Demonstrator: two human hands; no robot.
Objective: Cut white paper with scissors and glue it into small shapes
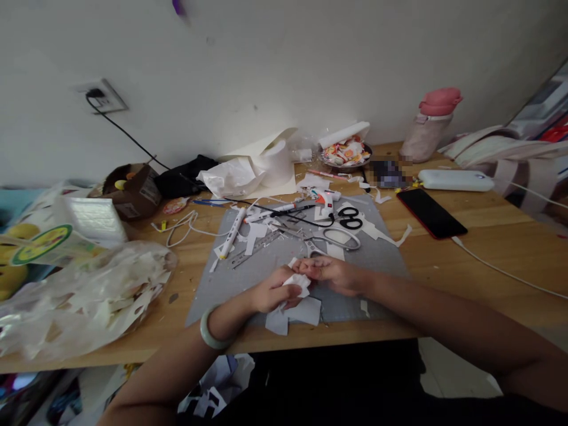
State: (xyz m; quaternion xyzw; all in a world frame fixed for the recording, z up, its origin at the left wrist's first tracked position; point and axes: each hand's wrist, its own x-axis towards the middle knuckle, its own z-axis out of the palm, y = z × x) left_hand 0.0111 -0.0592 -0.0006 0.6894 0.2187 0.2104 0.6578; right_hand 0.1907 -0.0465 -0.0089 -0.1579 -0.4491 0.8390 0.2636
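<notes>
We see the left hand (270, 291) curled about a small white paper piece (298, 284), fingers closed on it; the right hand (331, 273) meets it from the other side, fingertips pinched on the same piece; both sit over the grey cutting mat (381, 260), above larger paper offcuts (295, 313). Just beyond lie silver scissors (331, 239), black-handled scissors (350, 218), a glue gun (327, 200) and a metal ruler (255, 248); a red phone (430, 213) lies to the right; a clear bag of scraps (84, 296) crowds the left edge.

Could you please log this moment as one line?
left hand: holds white paper piece | right hand: pinches same piece | under: grey mat | nearby: scissors
</notes>
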